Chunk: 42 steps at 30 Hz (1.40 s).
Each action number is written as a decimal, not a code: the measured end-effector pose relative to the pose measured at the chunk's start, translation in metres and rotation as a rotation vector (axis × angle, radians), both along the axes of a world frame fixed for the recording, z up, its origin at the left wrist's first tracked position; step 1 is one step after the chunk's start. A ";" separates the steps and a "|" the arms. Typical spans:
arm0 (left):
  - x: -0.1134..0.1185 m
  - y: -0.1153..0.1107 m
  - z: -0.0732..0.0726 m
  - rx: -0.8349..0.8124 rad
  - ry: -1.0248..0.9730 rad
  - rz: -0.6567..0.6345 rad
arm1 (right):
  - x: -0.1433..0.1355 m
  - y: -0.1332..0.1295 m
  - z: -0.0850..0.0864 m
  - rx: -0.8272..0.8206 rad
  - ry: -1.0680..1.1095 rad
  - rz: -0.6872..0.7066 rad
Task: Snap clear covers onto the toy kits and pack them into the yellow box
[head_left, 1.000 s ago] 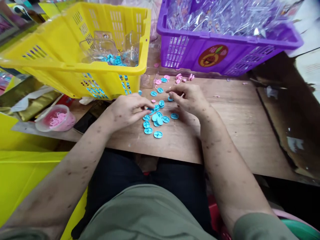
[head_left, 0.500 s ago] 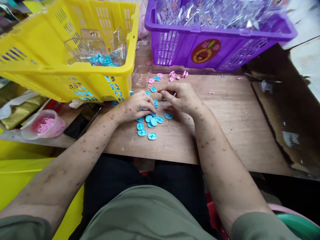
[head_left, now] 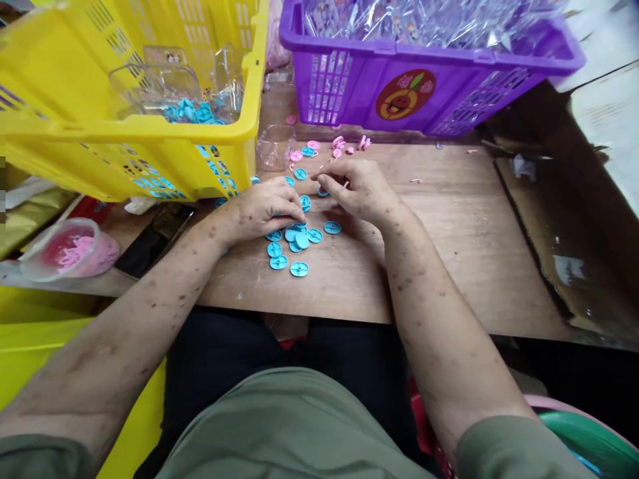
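Observation:
Small blue oval plastic pieces [head_left: 299,269], some with a cross-ribbed face up, lie scattered on the wooden table, with a few stacked in a little pile [head_left: 301,239]. My left hand [head_left: 269,207] bends over them, thumb and fingertips drawn together just above the pile; what they pinch, if anything, is hidden. To its right, my right hand [head_left: 362,189] is curled, thumb close to the forefinger, beside a blue oval piece [head_left: 323,191] partly under it. Whatever sits between those fingertips is too small to make out. Pink pieces [head_left: 338,143] lie beyond the hands.
A yellow crate [head_left: 200,133] with clear plastic cases and blue pieces stands at left. Behind is a purple crate [head_left: 344,86] full of clear packs. A tub [head_left: 37,256] of pink parts and a dark phone [head_left: 144,249] lie left; cardboard [head_left: 554,219] borders the right.
The view has shifted slightly, so the crates and table sit a little further left and higher. Both hands keep nearly the same pose over the blue pieces.

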State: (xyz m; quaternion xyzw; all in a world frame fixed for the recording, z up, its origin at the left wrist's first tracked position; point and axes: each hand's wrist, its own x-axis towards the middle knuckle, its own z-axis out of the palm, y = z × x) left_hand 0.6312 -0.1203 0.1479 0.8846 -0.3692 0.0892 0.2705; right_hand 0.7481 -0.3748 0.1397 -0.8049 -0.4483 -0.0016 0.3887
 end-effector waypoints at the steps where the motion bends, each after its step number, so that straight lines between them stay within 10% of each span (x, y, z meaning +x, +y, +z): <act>1: 0.001 0.000 0.000 0.014 -0.004 -0.005 | 0.000 0.000 0.000 -0.005 0.000 -0.001; 23: -0.008 -0.004 -0.004 0.062 -0.041 0.025 | -0.009 0.003 -0.003 0.007 -0.017 0.084; 31: -0.064 -0.027 0.016 0.076 0.029 0.722 | -0.037 0.016 -0.011 -0.116 -0.057 0.234; 42: -0.080 -0.034 0.024 -0.128 0.124 0.670 | -0.040 0.035 -0.014 -0.165 0.032 0.173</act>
